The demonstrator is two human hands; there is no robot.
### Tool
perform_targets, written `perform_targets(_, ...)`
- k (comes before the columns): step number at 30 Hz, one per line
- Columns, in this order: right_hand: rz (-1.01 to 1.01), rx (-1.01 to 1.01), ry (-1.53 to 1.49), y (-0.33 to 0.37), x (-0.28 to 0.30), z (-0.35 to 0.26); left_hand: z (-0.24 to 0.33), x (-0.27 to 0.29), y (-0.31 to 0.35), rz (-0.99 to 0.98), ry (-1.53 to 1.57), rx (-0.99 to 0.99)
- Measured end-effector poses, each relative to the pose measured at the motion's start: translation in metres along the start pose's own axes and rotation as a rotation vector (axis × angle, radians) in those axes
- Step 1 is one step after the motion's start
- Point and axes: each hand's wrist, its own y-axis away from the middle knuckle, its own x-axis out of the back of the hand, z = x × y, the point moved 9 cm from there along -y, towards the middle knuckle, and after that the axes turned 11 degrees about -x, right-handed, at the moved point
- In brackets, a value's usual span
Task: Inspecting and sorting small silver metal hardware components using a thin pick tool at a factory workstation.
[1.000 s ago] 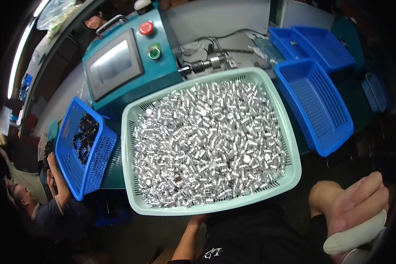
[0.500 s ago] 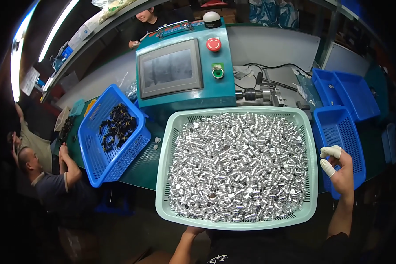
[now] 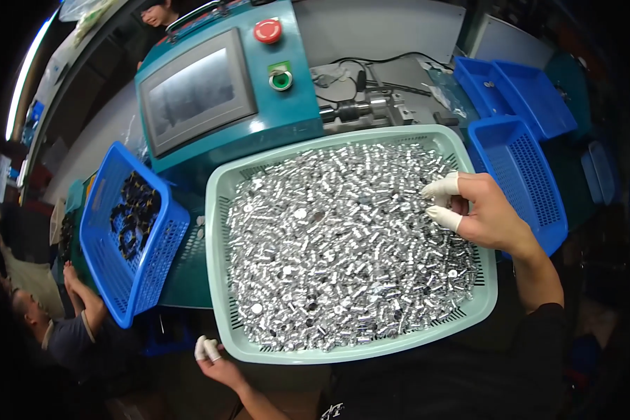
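Far to the left of the pale green basket (image 3: 215, 238), a co-worker in a dark shirt (image 3: 61, 346) had both forearms raised near the edge of the table (image 3: 194, 269). Nearer to the basket, on its left side, there was a tilted blue basket (image 3: 164, 241) with dark parts (image 3: 134, 217) inside. Behind the basket, toward its left, stood a teal machine (image 3: 287, 112) with a grey-framed screen (image 3: 199, 94), a red button (image 3: 267, 30) and a green-ringed switch (image 3: 281, 80). The person's left hand (image 3: 218, 367) was just outside the near left corner of the basket, two white-covered fingertips close together – whether they held something, I could not tell. The basket itself was filled with many small shiny metal pieces (image 3: 350, 238), and a metal shaft (image 3: 350, 110) lay behind it. Over its right part was the right hand (image 3: 429, 201), the white-covered thumb and finger only slightly apart above the pieces – I could not tell if one piece was between them. To the right of the basket there was a blue perforated bin (image 3: 518, 168), and farther behind, blue trays (image 3: 532, 98).
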Motion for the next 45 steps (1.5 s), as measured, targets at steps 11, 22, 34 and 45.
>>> perform_targets(11,0.05,-0.018,-0.012,0.037,0.029,0.044,0.118,-0.102,-0.024,-0.384,0.341,-0.158)
perform_targets(22,0.106,-0.024,-0.101,0.046,0.057,0.067,0.111,-0.097,-0.026,-0.357,0.248,-0.07)
perform_targets(34,0.045,-0.052,-0.055,0.037,0.046,0.063,0.111,-0.097,-0.023,-0.339,0.187,-0.029)
perform_targets(45,-0.004,0.014,0.17,0.016,0.022,0.034,0.119,-0.105,-0.017,-0.312,0.218,-0.051)
